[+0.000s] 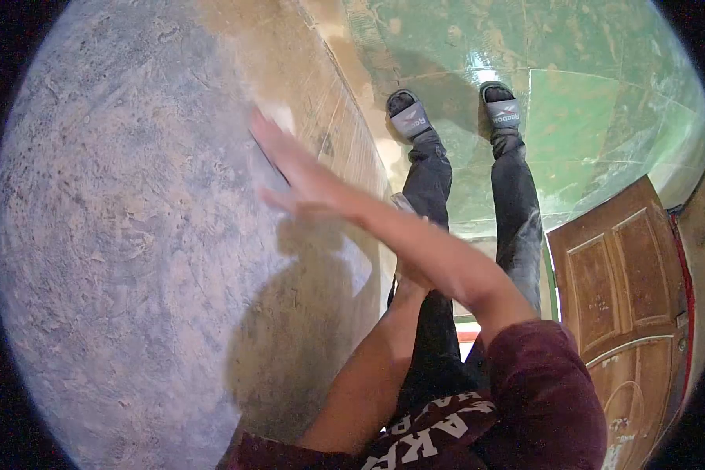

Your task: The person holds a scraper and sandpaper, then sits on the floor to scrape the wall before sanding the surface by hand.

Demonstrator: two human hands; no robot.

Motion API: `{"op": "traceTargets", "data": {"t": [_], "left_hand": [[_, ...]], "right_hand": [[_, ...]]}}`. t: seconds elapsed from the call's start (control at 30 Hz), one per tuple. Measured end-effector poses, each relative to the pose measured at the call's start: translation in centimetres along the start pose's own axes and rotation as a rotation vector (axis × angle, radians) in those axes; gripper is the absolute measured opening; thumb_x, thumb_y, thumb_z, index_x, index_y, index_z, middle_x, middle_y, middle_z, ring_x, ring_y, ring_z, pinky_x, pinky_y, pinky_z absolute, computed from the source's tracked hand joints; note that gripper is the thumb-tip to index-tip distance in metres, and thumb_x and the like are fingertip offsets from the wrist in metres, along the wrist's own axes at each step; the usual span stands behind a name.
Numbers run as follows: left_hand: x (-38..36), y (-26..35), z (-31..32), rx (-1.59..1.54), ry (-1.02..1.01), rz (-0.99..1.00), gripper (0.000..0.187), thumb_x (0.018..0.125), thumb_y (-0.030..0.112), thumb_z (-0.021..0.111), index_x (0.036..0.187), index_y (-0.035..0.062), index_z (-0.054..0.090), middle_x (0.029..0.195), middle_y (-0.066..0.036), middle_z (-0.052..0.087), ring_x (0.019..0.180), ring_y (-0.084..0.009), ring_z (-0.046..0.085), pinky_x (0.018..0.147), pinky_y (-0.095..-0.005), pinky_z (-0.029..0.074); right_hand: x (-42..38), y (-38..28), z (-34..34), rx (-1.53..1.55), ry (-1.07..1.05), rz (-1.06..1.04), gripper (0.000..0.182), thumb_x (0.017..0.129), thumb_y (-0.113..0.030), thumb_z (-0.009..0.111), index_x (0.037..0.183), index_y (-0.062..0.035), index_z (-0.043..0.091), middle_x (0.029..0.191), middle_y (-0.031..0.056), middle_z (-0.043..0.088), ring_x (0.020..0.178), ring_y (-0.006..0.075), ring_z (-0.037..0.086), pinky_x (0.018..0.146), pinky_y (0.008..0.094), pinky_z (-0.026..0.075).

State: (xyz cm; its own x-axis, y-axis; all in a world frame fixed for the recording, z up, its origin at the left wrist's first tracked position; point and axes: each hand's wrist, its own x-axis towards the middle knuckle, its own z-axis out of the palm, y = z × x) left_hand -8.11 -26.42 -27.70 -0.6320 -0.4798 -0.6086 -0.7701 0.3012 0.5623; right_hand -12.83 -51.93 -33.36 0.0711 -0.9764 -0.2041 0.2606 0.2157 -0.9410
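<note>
One pale pad, possibly sandpaper, is pressed flat against the grey plastered wall at about 11 o'clock, under the spread fingers of the right hand. No pinch is made; the pad is held by palm pressure only, so it could slip out sideways, and knuckles could be scraped on rough plaster. The left hand is hidden behind the crossing forearm; its grip cannot be told. A green tiled floor lies at 1 o'clock, a wooden door at 3.
</note>
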Motion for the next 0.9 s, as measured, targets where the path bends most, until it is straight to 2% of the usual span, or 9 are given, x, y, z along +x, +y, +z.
{"op": "traceTargets", "data": {"t": [0.03, 0.1, 0.33, 0.53, 0.57, 0.67, 0.7, 0.8, 0.9], "left_hand": [[1.5, 0.5, -1.3, 0.002, 0.007, 0.005, 0.071, 0.089, 0.043, 0.064, 0.145, 0.0043, 0.042, 0.154, -0.021, 0.039, 0.136, -0.0391, 0.041, 0.114, -0.0515, 0.031], [4.7, 2.5, -5.5, 0.056, -0.590, -0.437, 0.070, 0.089, 0.044, 0.063, 0.144, 0.0054, 0.043, 0.155, -0.021, 0.038, 0.138, -0.0360, 0.040, 0.115, -0.0517, 0.030], [3.5, 2.0, -3.8, -0.093, -0.223, -0.239, 0.051, 0.091, 0.043, 0.060, 0.131, 0.0109, 0.061, 0.144, -0.015, 0.053, 0.138, -0.0393, 0.040, 0.116, -0.0603, 0.024], [0.5, 0.7, -1.0, -0.075, -0.128, -0.160, 0.050, 0.090, 0.041, 0.061, 0.128, 0.0089, 0.061, 0.143, -0.018, 0.053, 0.137, -0.0399, 0.041, 0.115, -0.0599, 0.026], [1.5, 0.5, -0.7, -0.147, -0.236, -0.395, 0.053, 0.091, 0.039, 0.062, 0.126, 0.0007, 0.057, 0.119, -0.015, 0.068, 0.113, -0.0400, 0.059, 0.109, -0.0541, 0.035], [2.5, 1.2, -2.8, 0.055, -0.016, -0.238, 0.041, 0.090, 0.036, 0.062, 0.115, 0.0029, 0.062, 0.098, -0.013, 0.073, 0.096, -0.0400, 0.064, 0.104, -0.0528, 0.039], [1.4, 0.9, -1.6, 0.093, -0.151, -0.264, 0.051, 0.090, 0.038, 0.063, 0.128, 0.0047, 0.057, 0.121, -0.015, 0.068, 0.115, -0.0386, 0.059, 0.111, -0.0511, 0.034], [2.0, 1.7, -2.7, -0.052, -0.136, -0.201, 0.054, 0.094, 0.044, 0.054, 0.135, 0.0085, 0.057, 0.144, -0.017, 0.053, 0.136, -0.0368, 0.044, 0.114, -0.0585, 0.027], [-0.3, -0.1, 0.6, 0.062, -0.218, -0.197, 0.058, 0.092, 0.044, 0.058, 0.140, 0.0112, 0.051, 0.150, -0.014, 0.047, 0.137, -0.0368, 0.042, 0.117, -0.0544, 0.025]], "right_hand": [[-4.0, 0.2, 0.4, -0.002, -0.080, 0.018, 0.093, 0.094, -0.046, 0.061, 0.158, 0.0014, 0.013, 0.166, 0.0260, 0.007, 0.154, 0.0390, 0.008, 0.124, 0.0468, 0.012], [-10.6, 0.7, 1.8, 0.044, -0.179, 0.091, 0.099, 0.092, -0.050, 0.062, 0.159, 0.0008, 0.011, 0.166, 0.0262, 0.004, 0.154, 0.0394, 0.006, 0.124, 0.0488, 0.010], [4.3, 1.4, -2.8, -0.132, -0.007, 0.056, 0.098, 0.092, -0.049, 0.062, 0.157, 0.0035, 0.012, 0.165, 0.0256, 0.010, 0.154, 0.0375, 0.011, 0.124, 0.0507, 0.012], [-6.5, 0.3, -0.5, -0.022, -0.134, 0.103, 0.096, 0.090, -0.048, 0.065, 0.158, -0.0004, 0.017, 0.166, 0.0215, 0.012, 0.154, 0.0369, 0.010, 0.124, 0.0507, 0.009], [-9.3, -0.3, -0.5, -0.004, -0.221, 0.161, 0.098, 0.088, -0.048, 0.067, 0.159, -0.0014, 0.018, 0.167, 0.0202, 0.012, 0.154, 0.0371, 0.010, 0.124, 0.0511, 0.008], [-10.9, -1.0, 0.4, -0.128, -0.255, 0.191, 0.098, 0.088, -0.047, 0.068, 0.160, -0.0037, 0.016, 0.167, 0.0182, 0.012, 0.155, 0.0365, 0.010, 0.124, 0.0522, 0.007], [-9.9, -0.1, 0.5, -0.130, -0.255, 0.189, 0.098, 0.088, -0.047, 0.068, 0.160, -0.0037, 0.016, 0.167, 0.0182, 0.012, 0.155, 0.0365, 0.010, 0.124, 0.0522, 0.007], [-1.6, 0.5, -1.8, -0.141, -0.077, 0.070, 0.099, 0.087, -0.046, 0.070, 0.160, -0.0035, 0.017, 0.167, 0.0183, 0.012, 0.154, 0.0378, 0.009, 0.124, 0.0535, 0.006], [-1.5, 0.4, -1.4, -0.178, -0.085, 0.168, 0.101, 0.088, -0.050, 0.068, 0.160, -0.0040, 0.015, 0.167, 0.0181, 0.013, 0.154, 0.0386, 0.007, 0.123, 0.0543, 0.006]]}}
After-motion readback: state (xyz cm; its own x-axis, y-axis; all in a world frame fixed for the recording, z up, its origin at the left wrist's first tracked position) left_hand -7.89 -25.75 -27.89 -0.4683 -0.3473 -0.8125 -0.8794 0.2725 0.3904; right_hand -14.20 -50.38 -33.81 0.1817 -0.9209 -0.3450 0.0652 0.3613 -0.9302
